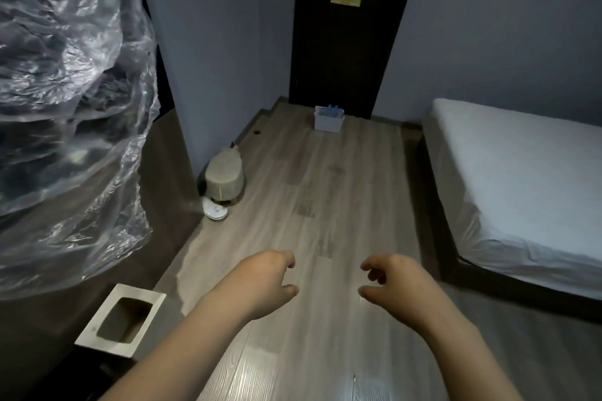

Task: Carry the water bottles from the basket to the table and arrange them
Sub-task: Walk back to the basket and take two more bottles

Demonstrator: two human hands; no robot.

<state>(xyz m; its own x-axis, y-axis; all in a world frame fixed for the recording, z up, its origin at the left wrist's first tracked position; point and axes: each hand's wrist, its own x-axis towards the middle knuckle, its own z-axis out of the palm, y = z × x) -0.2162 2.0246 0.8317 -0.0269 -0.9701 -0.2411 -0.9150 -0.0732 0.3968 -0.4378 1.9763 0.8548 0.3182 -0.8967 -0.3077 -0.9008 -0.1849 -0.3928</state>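
A white basket (328, 122) stands on the wooden floor far ahead, against the foot of a dark door. Blue-capped water bottles (329, 110) stick up inside it. My left hand (265, 283) and my right hand (392, 283) are stretched out low in front of me over the floor, far short of the basket. Both hands hold nothing, their fingers loosely curled. No table is in view.
A bed with a white sheet (521, 179) fills the right side. On the left hangs crinkled clear plastic (65, 107) over dark bulk. A beige stool (224, 177) and a white round device (216, 210) sit by the wall corner. A white recessed handle (122, 322) shows lower left.
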